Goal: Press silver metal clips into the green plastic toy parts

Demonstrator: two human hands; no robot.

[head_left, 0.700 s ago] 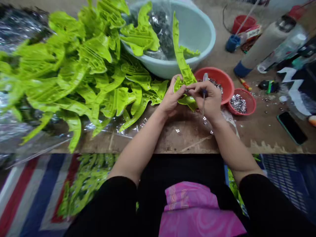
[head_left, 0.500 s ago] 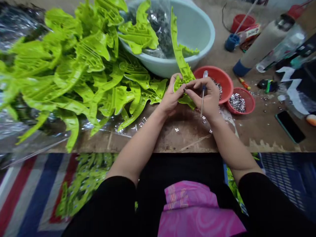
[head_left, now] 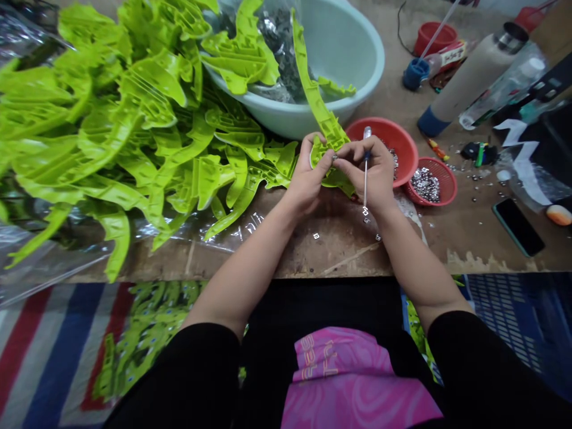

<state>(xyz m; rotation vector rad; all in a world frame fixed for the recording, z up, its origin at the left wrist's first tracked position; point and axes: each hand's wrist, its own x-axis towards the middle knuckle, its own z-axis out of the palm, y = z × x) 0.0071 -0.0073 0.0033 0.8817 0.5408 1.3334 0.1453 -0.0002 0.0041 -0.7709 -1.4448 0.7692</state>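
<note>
My left hand [head_left: 307, 179] is closed on a curved lime-green plastic part [head_left: 319, 107], whose long arm points up toward the rim of the pale blue basin. Against the part's lower end, the thumb and fingertips of my right hand [head_left: 373, 176] pinch a tiny metal piece [head_left: 334, 157], too small to make out fully. A screwdriver [head_left: 366, 156] is also tucked in my right hand, its shaft pointing down toward the bench. Below the hands, a few small metal clips [head_left: 316, 236] lie on the wood. The fingertips of both hands nearly meet.
Lime-green parts [head_left: 147, 101] are heaped at left, beside the pale blue basin [head_left: 370, 65]. A red bowl [head_left: 404, 143] and a red basket [head_left: 452, 185] with metal clips stand at right. Farther right are a phone [head_left: 518, 226], a steel flask [head_left: 473, 77] and a clear bottle [head_left: 504, 92].
The whole view has shifted slightly, so the bench things appear a little farther left. Both hands keep their grip on the green part, fingertips still together at its lower end.
</note>
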